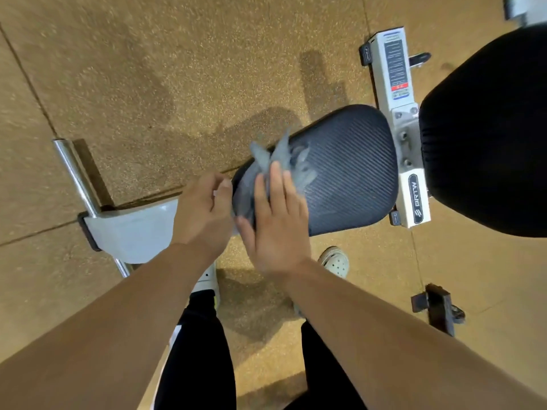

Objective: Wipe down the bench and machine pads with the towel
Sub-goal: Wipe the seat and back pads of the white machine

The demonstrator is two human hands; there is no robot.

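Towel [284,161] on pad [349,179] beside BRTW bracket [416,199]

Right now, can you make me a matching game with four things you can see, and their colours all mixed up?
Things:
1. towel
2. seat pad
3. shoe
4. metal bar

Looks:
a. shiny silver
b. grey
c. white with little holes
d. dark and ribbed

Pairs: 1-b, 2-d, 3-c, 4-a.
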